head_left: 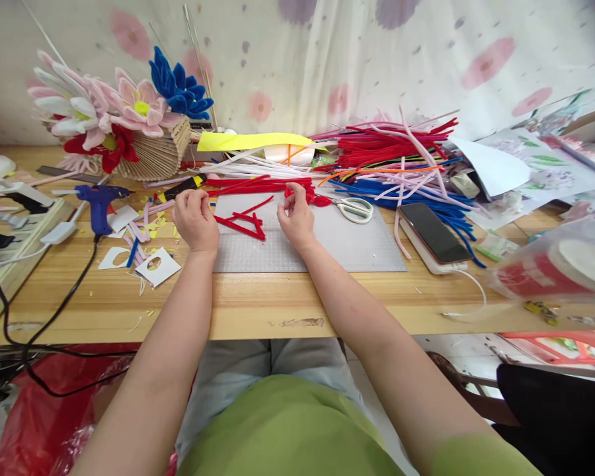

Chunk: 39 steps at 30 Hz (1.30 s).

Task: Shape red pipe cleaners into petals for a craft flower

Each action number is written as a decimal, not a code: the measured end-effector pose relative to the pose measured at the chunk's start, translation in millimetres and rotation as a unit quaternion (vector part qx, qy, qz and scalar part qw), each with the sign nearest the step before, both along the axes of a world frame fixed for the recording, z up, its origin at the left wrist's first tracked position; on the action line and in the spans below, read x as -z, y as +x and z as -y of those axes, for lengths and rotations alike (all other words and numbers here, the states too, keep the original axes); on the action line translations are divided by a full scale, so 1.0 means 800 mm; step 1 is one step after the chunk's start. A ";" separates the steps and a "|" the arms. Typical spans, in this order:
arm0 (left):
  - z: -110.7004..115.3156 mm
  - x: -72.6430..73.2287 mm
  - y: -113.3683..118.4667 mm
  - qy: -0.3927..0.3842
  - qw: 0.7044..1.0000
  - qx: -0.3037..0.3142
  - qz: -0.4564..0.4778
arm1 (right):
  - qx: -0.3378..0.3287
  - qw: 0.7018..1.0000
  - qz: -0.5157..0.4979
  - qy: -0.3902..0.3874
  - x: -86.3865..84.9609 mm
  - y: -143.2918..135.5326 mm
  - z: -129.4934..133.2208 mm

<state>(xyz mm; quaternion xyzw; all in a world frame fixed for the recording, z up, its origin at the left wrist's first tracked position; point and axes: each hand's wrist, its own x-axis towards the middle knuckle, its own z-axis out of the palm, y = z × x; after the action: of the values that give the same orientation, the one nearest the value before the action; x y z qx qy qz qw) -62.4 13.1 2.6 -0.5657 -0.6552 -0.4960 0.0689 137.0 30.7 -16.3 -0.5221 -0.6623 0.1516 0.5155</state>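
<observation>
My left hand (196,221) is over the left edge of the grey cutting mat (352,248), its fingers curled in. Whatever they may hold is hidden. Beside it lie bent red pipe cleaners (250,230), angled across the mat. Farther right, my right hand (296,218) has thumb and fingers pinched at a small red fuzzy pipe cleaner piece (307,192) near the mat's back. Scissors (356,209) with pale handles lie just right of that hand. Straight red pipe cleaners (258,187) stretch along the back of the mat, between the hands.
Pipe cleaner flowers (139,106) stand at the back left, above a blue glue gun (98,206) and paper scraps (158,266). Bundled pipe cleaners (387,152) fill the back right. A phone (434,231) and a bagged cup (550,268) sit at right; a power strip (24,258) at left.
</observation>
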 end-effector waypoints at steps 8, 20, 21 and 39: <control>0.006 0.000 0.014 -0.014 0.992 0.122 -0.041 | 0.024 0.993 0.113 0.021 -0.003 -0.003 -0.001; 0.005 0.006 0.013 -0.041 0.996 0.078 0.023 | -0.023 0.996 0.066 0.051 -0.007 0.000 -0.001; 0.005 0.007 0.014 -0.034 0.996 0.068 0.043 | -0.034 0.995 0.071 0.053 -0.007 -0.001 -0.001; 0.021 0.000 0.065 -0.330 0.760 0.316 0.462 | -0.278 0.897 -0.268 -0.216 -0.004 -0.011 -0.001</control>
<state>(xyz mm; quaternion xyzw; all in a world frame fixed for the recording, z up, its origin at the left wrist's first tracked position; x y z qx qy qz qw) -10.5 -3.6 2.7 -0.4303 -0.5149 -0.4438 -0.5940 128.4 31.2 -13.3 -0.3547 -0.5679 0.5622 0.4854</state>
